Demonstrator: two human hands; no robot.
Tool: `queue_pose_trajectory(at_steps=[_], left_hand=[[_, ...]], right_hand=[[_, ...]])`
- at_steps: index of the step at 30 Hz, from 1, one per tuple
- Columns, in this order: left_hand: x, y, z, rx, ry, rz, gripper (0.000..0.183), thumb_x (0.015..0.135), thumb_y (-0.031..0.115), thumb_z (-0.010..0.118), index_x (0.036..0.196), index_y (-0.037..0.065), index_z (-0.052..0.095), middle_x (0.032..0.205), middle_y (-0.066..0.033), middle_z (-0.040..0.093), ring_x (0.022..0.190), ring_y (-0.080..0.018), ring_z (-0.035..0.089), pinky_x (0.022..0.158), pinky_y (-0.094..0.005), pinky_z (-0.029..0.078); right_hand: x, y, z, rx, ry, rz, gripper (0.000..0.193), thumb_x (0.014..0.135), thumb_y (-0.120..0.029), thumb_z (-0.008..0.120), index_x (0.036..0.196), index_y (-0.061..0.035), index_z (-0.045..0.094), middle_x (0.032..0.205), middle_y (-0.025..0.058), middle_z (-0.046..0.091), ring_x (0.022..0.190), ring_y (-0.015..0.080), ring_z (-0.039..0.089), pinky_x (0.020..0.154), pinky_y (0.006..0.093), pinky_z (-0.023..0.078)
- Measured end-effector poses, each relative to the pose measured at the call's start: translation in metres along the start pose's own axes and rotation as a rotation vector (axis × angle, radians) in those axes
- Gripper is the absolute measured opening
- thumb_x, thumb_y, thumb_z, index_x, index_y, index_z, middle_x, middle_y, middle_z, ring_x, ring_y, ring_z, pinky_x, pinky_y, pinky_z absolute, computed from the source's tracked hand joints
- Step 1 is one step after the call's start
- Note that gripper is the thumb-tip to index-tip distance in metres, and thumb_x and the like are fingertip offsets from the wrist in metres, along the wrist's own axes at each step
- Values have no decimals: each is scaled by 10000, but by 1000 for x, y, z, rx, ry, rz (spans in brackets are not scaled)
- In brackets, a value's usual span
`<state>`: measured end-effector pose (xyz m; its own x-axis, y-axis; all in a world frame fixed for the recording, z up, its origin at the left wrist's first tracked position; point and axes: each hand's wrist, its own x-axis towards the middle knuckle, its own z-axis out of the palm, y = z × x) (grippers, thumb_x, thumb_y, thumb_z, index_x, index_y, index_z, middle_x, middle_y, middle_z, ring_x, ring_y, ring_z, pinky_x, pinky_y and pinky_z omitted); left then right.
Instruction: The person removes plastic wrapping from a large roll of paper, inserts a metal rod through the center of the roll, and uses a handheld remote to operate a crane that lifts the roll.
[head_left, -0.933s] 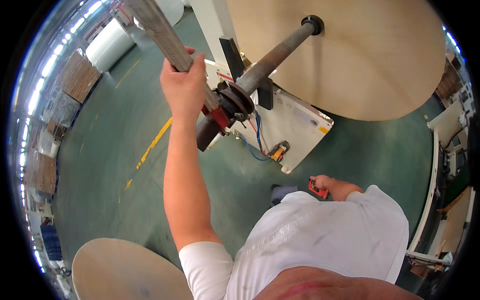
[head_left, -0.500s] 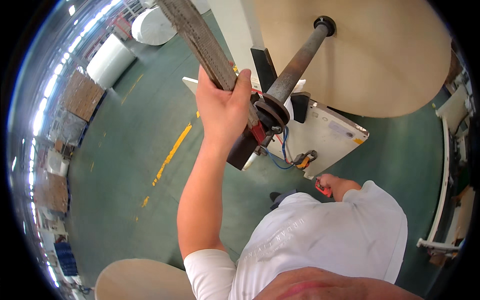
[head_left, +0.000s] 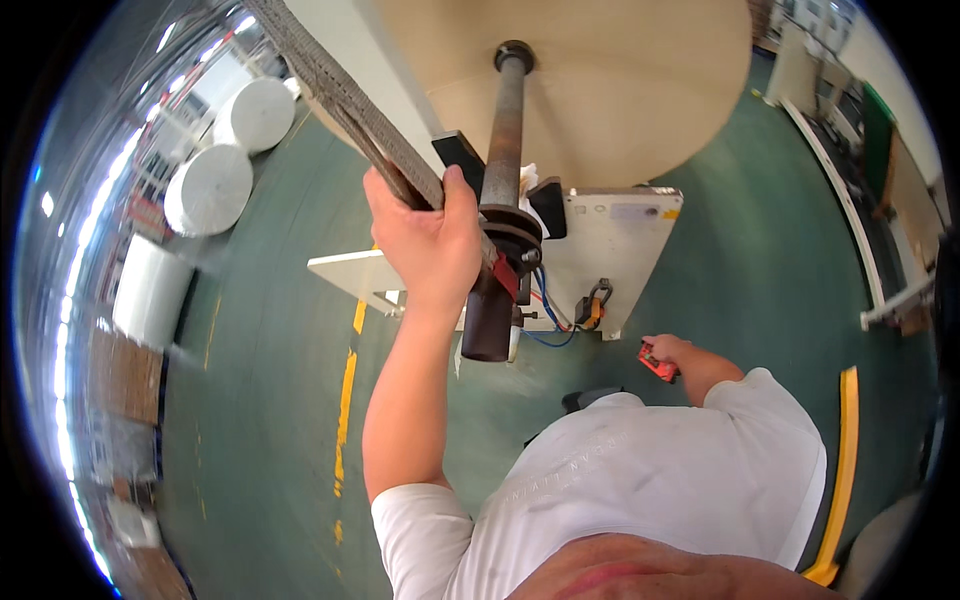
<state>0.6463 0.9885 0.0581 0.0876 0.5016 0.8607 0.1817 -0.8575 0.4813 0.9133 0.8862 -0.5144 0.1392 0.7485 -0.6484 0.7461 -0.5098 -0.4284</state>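
Observation:
My left hand (head_left: pixel 428 245) is closed round a grey woven lifting sling (head_left: pixel 335 90) that runs up and out at the top left. Below the hand, the sling's red end (head_left: pixel 506 276) sits against the dark end of a steel shaft (head_left: pixel 508 130), beside a round collar (head_left: pixel 512 228). That shaft reaches from a large tan paper roll (head_left: pixel 620 90). Lower right, my right hand (head_left: pixel 668 347) holds a red handheld remote control (head_left: pixel 657 365) down by my side; some of its fingers are hidden.
A white stand plate (head_left: pixel 625 235) with blue cables (head_left: pixel 545 335) stands under the shaft. White rolls (head_left: pixel 208 190) and boxed pallets (head_left: pixel 125 370) line the left. Yellow lines (head_left: pixel 345 410) mark the green floor. A yellow bar (head_left: pixel 842 460) and a machine frame (head_left: pixel 825 190) lie to the right.
My view has turned right, so the roll, shaft and stand sit further left in the picture. My left hand stays on the sling and my right hand keeps the remote control.

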Motion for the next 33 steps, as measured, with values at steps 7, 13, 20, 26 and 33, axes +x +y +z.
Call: queue_pose_trajectory(at_steps=[7,13,20,26,33], left_hand=[[4,7,-21,63,-26,77,344,844,142,735,1075,-40,557,902,-201,696,835,-347,712,792,-428,544],[-1,14,-30,43,-22,49,362,838,115,736,1126,-45,588,1008,-172,713,917,-286,698,884,-396,531],[-9,8,-26,-271,-152,-42,457,848,31,717,1227,-69,483,1111,-174,636,966,-229,662,868,-358,541],[-11,2,-28,-253,-186,-35,468,858,-17,703,1252,-82,459,1197,-198,594,1001,-241,651,869,-356,548],[-9,-10,-26,-301,-176,-19,455,823,-31,685,1229,-100,491,1043,-173,647,911,-243,675,820,-373,556]], right_hand=[[-124,98,216,293,65,246,728,958,-125,481,1647,-135,245,1386,224,627,1121,351,699,953,449,570],[-226,122,384,1140,300,550,573,1025,-215,537,1529,33,423,1148,198,701,848,262,737,655,459,618],[-340,38,363,1987,419,354,250,1048,-271,532,1095,-70,673,889,38,709,718,182,695,647,389,591],[-373,-3,345,2200,373,-37,277,1076,-331,520,1148,-103,660,938,10,723,795,136,698,724,348,593],[-421,-30,383,2244,321,-161,283,1075,-272,482,1247,-100,626,1031,6,715,880,133,700,786,338,596]])
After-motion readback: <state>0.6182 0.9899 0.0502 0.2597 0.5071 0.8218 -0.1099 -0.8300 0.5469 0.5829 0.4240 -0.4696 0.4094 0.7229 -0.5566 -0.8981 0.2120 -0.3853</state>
